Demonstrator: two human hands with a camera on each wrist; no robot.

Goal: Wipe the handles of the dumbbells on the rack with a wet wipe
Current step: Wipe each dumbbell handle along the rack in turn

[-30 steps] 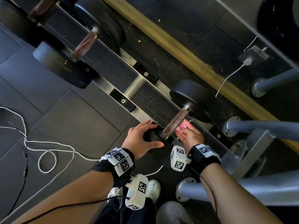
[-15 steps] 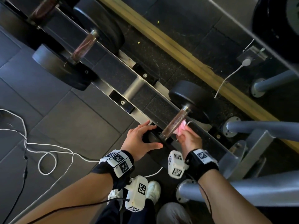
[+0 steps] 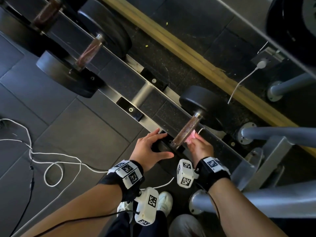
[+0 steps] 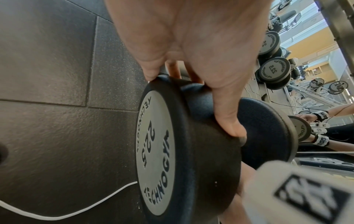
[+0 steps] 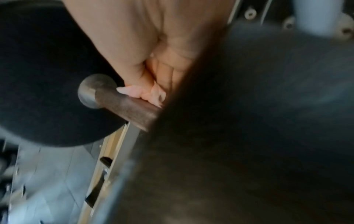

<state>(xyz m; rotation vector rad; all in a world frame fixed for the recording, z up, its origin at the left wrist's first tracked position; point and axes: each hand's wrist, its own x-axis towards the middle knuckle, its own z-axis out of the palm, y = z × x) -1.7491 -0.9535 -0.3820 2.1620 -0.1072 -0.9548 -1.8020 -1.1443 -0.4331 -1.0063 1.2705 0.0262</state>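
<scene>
A dumbbell lies across the rack, its brown knurled handle (image 3: 186, 130) (image 5: 126, 106) between two black heads. My right hand (image 3: 201, 147) (image 5: 153, 45) pinches a pink wet wipe (image 3: 191, 137) (image 5: 145, 94) and presses it against the right side of the handle, near the middle. My left hand (image 3: 148, 147) (image 4: 191, 45) grips the near head (image 4: 155, 151), fingers over its rim and thumb on its round side. The far head (image 3: 200, 101) sits beyond the handle. The handle's near end is hidden in the right wrist view.
Two more dumbbells (image 3: 87, 50) (image 3: 46, 12) rest on the rack rail (image 3: 119, 77) at upper left. A white cord (image 3: 51, 159) loops over the floor on the left. Grey machine tubes (image 3: 273, 134) crowd the right side. A yellow beam (image 3: 188, 53) runs behind the rack.
My right hand has slid the wipe a little down the handle toward me. The left hand has stayed on the near head.
</scene>
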